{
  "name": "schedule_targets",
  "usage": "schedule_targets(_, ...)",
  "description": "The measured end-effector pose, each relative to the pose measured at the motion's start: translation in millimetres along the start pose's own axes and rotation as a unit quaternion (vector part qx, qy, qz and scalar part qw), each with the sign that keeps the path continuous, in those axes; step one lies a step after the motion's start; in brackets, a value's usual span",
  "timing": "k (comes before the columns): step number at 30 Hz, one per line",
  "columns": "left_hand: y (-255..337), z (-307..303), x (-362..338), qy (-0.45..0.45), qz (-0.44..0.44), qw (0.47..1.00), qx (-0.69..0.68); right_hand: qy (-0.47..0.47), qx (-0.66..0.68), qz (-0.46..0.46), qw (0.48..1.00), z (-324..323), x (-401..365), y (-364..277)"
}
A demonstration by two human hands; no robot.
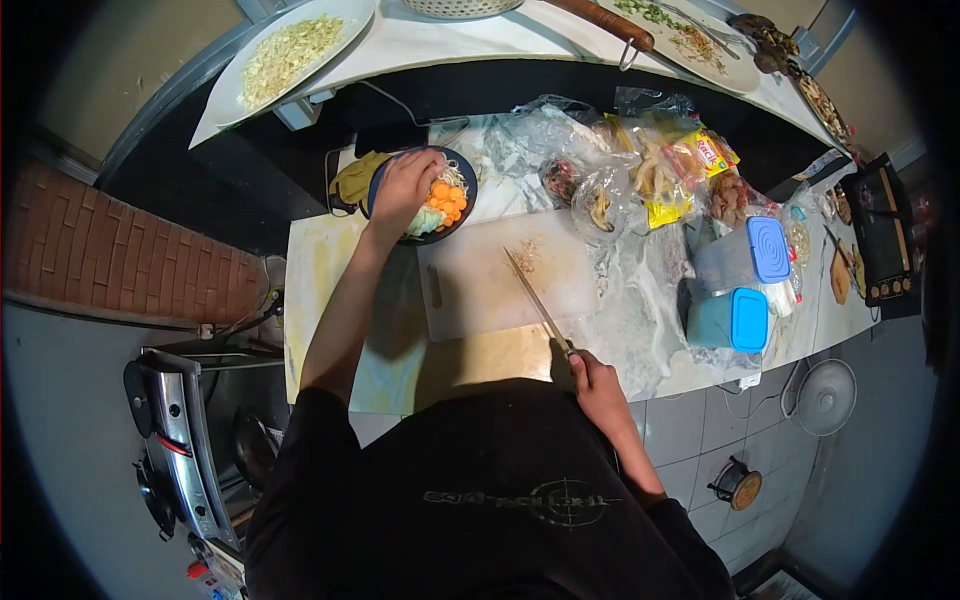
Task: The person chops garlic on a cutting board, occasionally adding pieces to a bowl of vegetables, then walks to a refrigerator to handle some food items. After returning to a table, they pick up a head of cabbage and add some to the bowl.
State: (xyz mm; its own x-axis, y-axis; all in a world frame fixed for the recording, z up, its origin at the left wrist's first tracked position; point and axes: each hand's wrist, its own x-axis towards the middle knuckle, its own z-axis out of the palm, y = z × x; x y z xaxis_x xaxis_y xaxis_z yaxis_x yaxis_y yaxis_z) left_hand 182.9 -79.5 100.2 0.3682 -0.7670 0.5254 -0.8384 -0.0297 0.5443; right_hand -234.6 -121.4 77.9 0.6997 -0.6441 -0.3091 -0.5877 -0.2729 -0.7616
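Observation:
My left hand [408,186] reaches over a dark round plate [462,228] at the back left of the counter. Its fingers are bent down and together, and their tips are hidden, so what they hold cannot be made out. Beside them on the plate lie orange carrot slices [449,199], pale green cabbage [425,220] and white bean sprouts [454,165]. My right hand [597,383] grips the handle of a long kitchen knife [538,301] near the counter's front edge. The blade points away across a white cutting board [480,290], its tip beside a small heap of brown chopped bits [530,256].
Plastic bags of ingredients [600,190] crowd the back right. Two blue-lidded containers [748,321] stand at the right. On the raised shelf, a plate of chopped pale vegetable [290,55] sits left. A fan [827,397] and a small stool [738,485] are on the floor.

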Motion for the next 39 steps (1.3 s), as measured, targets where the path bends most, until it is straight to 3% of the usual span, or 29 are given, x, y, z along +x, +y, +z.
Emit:
schedule_targets(4, 45, 8, -53, 0.005, -0.033, 0.999, 0.027, 0.001, -0.012, 0.012, 1.0, 2, -2, 1)
schedule_targets(6, 59, 32, -89, 0.012, -0.082, 0.996, -0.042, -0.005, -0.006, 0.013, 1.0, 2, -4, -3)
schedule_targets(8, 57, 56, -121, -0.006, 0.047, 0.997, 0.065, -0.013, -0.005, 0.016, 1.0, 1, -7, -7)
schedule_targets(12, 72, 85, -162, -0.023, -0.035, 0.997, 0.063, -0.014, 0.003, -0.011, 1.0, 5, -15, -2)
schedule_targets(20, 92, 78, -167, 0.039, -0.08, 0.995, 0.033, -0.034, -0.023, -0.001, 0.999, 4, -18, -2)
schedule_targets(39, 76, 88, -175, 0.042, -0.069, 0.996, 0.029, -0.027, -0.072, -0.024, 0.997, 6, -10, -11)
